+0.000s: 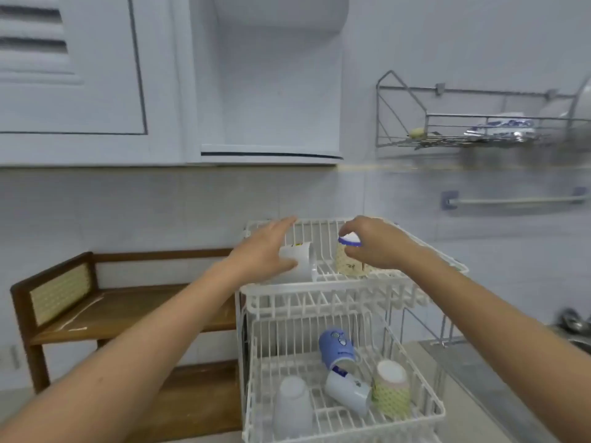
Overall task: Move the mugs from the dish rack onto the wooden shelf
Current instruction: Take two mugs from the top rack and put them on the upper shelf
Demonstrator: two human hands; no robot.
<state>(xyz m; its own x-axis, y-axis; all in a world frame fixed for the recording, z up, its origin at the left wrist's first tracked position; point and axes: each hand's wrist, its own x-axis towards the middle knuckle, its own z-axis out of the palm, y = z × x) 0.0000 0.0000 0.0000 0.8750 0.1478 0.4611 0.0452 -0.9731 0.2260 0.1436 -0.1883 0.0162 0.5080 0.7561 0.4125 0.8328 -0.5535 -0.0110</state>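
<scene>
The dark wooden shelf with a woven cane side panel (128, 310) stands to the left of the rack, its top board bare, so that mugs can be carried across in a short sideways move. The white two-tier wire dish rack (335, 302) is set on the counter to the right, with mugs on both tiers. Four mugs are left on the lower tier: a translucent white one upside down (292, 407), a blue one with a cartoon print (337, 345), a pale grey-white one lying on its side (348, 391) and a cream dotted one upside down (391, 390). On the upper tier, a plain white mug lying on its side (300, 262) is being closed on by the left hand (265, 251); its fingers are spread over it, and a firm grip cannot be told. A cream patterned mug with a blue rim (348, 259) stands upright, and its rim is pinched from above by the fingers of the right hand (374, 244), probably for a straight lift.
</scene>
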